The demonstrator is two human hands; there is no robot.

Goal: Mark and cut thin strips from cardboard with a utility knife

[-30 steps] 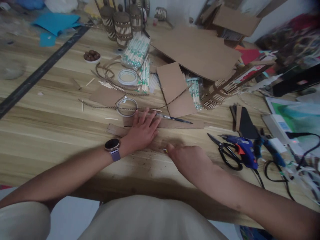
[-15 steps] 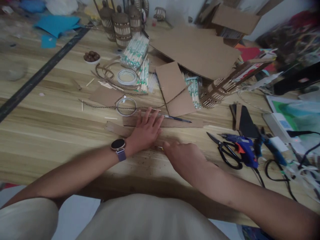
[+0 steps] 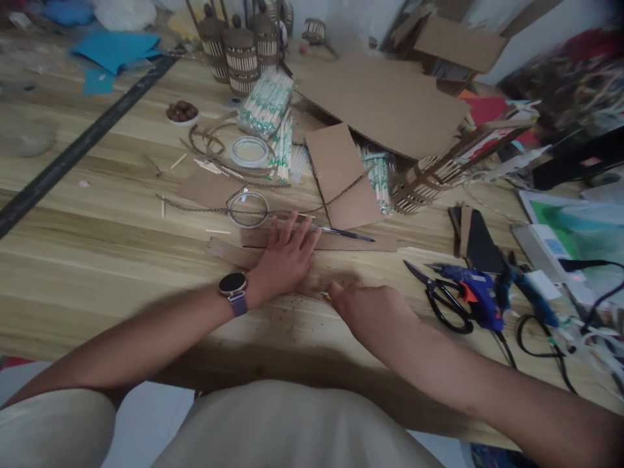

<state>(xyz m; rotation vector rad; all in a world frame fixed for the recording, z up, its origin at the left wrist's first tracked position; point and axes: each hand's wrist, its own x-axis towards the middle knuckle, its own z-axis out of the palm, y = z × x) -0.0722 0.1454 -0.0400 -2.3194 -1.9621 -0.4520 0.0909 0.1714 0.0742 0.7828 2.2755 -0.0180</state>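
My left hand [image 3: 287, 257] lies flat with its fingers spread, pressing on narrow cardboard strips [image 3: 229, 252] on the wooden table. Just right of it, my right hand [image 3: 363, 305] is closed round a small cutter [image 3: 325, 296]; only its metal tip and a bit of yellow show. That tip is over a cardboard piece [image 3: 312, 283] beside my left palm. A thin dark pen-like tool [image 3: 348, 234] rests beyond my left fingertips, across another strip [image 3: 361, 242]. Small dark crumbs are scattered below my left hand.
Black scissors [image 3: 443, 299], a blue glue gun [image 3: 472, 286] and pliers [image 3: 531, 296] lie to the right. Tape rolls [image 3: 248, 151], bundled sticks [image 3: 266, 104], cardboard sheets [image 3: 385, 104] and stick lanterns [image 3: 241, 62] stand or lie behind. A long dark bar [image 3: 88, 136] crosses the left.
My right hand has shifted slightly right, away from my left hand, with the cutter. My left hand stays spread on the cardboard. The view has moved slightly.
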